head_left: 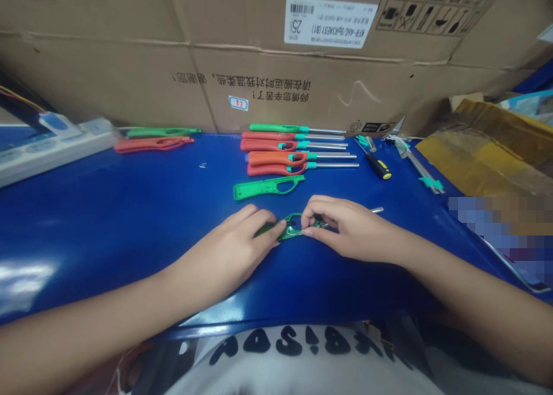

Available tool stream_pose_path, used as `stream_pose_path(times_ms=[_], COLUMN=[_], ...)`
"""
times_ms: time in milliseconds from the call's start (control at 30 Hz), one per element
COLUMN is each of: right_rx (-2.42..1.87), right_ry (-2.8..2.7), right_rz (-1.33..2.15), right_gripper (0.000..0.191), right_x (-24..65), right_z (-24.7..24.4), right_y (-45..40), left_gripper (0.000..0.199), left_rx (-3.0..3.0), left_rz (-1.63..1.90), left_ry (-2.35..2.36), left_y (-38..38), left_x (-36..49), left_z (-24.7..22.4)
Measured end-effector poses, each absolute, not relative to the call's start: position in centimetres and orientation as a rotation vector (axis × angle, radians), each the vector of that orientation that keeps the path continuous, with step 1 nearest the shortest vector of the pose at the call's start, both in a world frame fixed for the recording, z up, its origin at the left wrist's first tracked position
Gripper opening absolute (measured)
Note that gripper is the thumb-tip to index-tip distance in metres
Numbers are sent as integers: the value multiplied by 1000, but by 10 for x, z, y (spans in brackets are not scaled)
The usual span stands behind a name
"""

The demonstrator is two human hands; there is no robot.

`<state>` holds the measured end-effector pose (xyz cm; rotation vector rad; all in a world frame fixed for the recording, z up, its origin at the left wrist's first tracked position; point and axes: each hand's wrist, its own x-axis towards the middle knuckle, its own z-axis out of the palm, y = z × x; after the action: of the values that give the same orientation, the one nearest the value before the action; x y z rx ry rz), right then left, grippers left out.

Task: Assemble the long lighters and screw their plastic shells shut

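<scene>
A green lighter casing (294, 224) lies low over the blue table, between my two hands. My left hand (242, 236) is closed round its handle end, thumb and fingers pressing near the trigger loop. At the loop's other side my right hand (341, 225) pinches with thumb and fingertips; a thin pale wire or small part shows by them, too small to name. The metal tube (377, 210) sticks out beyond my right hand. Just behind, a separate green half shell (268, 187) lies with its hollow side up.
Several red, orange and green long-necked lighters (276, 159) lie in a row. Casings (153, 145) and a power strip (56, 144) are at left. A screwdriver (377, 163), metal tubes (425, 173) and yellow-taped packaging (488, 147) lie right. A cardboard box (151, 72) walls the back.
</scene>
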<state>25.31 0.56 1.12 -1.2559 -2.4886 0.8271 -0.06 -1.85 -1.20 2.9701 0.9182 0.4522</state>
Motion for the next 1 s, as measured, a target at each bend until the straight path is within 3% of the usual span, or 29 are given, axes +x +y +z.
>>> stream_pose_path(times_ms=[300, 733, 1000], right_rx=[-1232, -883, -898], right_ry=[-2337, -2562, -2681], right_rz=[1200, 774, 568], right_gripper=[20, 3, 13], right_x=[265, 267, 267], right_z=[13, 3, -1], right_y=[12, 16, 14], left_gripper=[31, 37, 37], left_rx=[2814, 2895, 2923], left_rz=[424, 371, 372], left_ry=[925, 898, 867], left_y=[-17, -17, -13], left_x=[0, -2, -4], left_z=[-8, -7, -7])
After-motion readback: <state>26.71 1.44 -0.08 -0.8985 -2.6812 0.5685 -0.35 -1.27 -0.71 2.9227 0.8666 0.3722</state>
